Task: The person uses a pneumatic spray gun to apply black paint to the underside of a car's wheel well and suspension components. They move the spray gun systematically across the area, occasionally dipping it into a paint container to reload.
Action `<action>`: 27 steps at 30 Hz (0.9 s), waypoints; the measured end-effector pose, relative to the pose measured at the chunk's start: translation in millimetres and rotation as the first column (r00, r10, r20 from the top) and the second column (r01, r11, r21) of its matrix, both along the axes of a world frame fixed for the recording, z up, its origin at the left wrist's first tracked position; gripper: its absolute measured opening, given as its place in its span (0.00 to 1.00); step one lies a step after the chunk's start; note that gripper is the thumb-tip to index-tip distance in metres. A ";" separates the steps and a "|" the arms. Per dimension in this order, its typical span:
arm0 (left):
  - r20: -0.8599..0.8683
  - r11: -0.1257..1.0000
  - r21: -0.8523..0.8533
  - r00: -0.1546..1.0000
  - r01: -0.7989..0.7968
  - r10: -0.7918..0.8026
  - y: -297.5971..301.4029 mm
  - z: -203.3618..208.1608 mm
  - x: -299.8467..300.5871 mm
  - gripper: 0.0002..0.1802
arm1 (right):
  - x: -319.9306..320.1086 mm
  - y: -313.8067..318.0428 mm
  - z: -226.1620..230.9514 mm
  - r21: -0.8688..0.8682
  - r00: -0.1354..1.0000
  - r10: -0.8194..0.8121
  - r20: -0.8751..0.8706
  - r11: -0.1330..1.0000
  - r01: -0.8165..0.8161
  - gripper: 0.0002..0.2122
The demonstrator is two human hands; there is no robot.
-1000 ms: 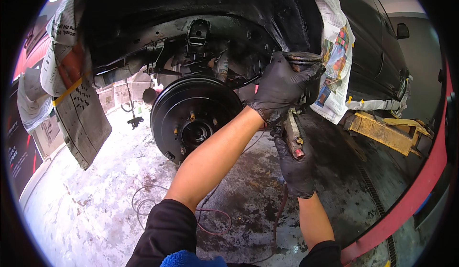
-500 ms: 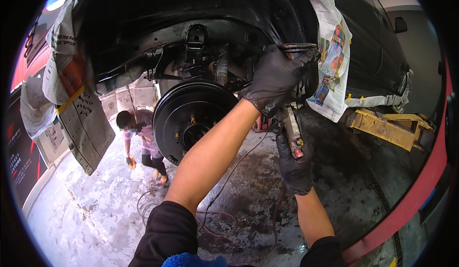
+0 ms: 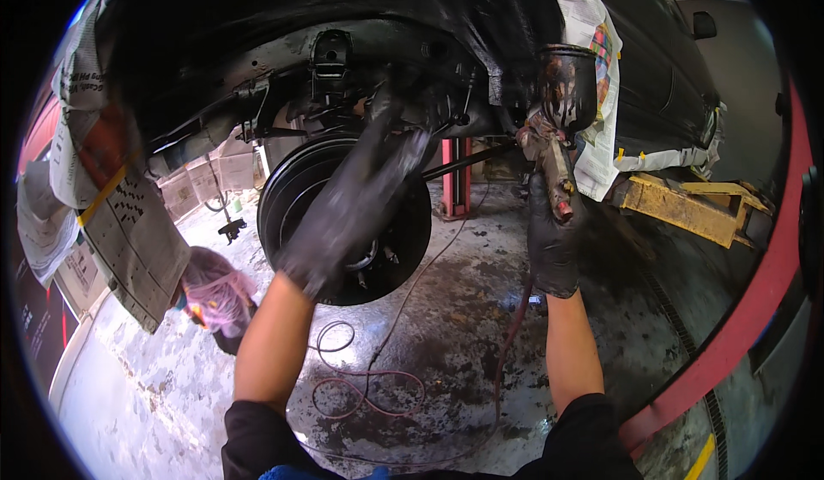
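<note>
My right hand (image 3: 554, 244), in a black glove, is closed around the handle of a paint-stained spray gun (image 3: 556, 167). The gun's dark, smeared cup (image 3: 571, 94) sits on top, beside the wheel well. My left hand (image 3: 356, 201), also black-gloved, is smeared by motion in front of the black wheel hub (image 3: 408, 252). I cannot make out how its fingers lie or whether they touch the axle parts behind. Above it, a suspension bracket (image 3: 331, 55) hangs from the dark wheel arch (image 3: 292, 3).
Newspaper masking (image 3: 142, 248) hangs at the left, and more newspaper (image 3: 596, 167) at the right. A person (image 3: 215, 295) bends low at the left. A reddish hose (image 3: 506, 351) loops over the stained floor. A yellow lift arm (image 3: 682, 209) and a red beam (image 3: 730, 351) stand right.
My left hand has left the spray gun's cup and moved left, across the hub. My right hand, still gripping the gun, has risen slightly to the right. The other person has bent down.
</note>
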State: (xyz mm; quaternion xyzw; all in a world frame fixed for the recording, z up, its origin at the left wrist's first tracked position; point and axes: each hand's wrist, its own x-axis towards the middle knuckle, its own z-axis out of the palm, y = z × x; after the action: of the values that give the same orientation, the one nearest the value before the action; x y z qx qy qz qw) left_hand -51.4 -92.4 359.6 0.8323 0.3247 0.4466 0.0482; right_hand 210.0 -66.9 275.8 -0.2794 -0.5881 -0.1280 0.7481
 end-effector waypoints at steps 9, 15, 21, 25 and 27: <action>0.220 0.751 -0.556 0.934 0.357 -0.281 -41.5 -44.0 -88.7 0.39 | -17.1 9.9 44.1 0.064 0.994 -0.092 -0.055 0.993 0.096 0.14; 0.200 0.716 -0.636 0.958 0.287 -0.207 -29.9 -52.1 -133.8 0.32 | -42.0 6.8 75.5 0.157 0.999 0.013 -0.052 0.988 -0.004 0.13; 0.327 0.540 -0.631 0.823 0.556 -0.465 -3.9 -105.5 -139.7 0.33 | -59.5 20.7 86.1 0.216 0.995 -0.079 -0.060 0.972 0.090 0.12; 0.358 0.319 -0.723 0.728 0.612 -0.584 23.0 -178.1 -79.4 0.35 | -67.1 20.3 81.8 0.210 0.986 -0.162 -0.049 0.963 0.169 0.12; 0.293 0.347 -0.776 0.788 0.527 -0.541 36.0 -211.0 -33.8 0.41 | -69.1 19.4 81.7 0.162 0.989 -0.136 -0.059 0.976 0.144 0.12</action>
State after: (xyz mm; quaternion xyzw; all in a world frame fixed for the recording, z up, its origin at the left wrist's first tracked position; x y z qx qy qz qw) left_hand -85.3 -56.4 148.6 0.7694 0.2058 0.1917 0.5735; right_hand 140.9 -47.4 357.5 -0.2599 -0.5364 -0.2223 0.7716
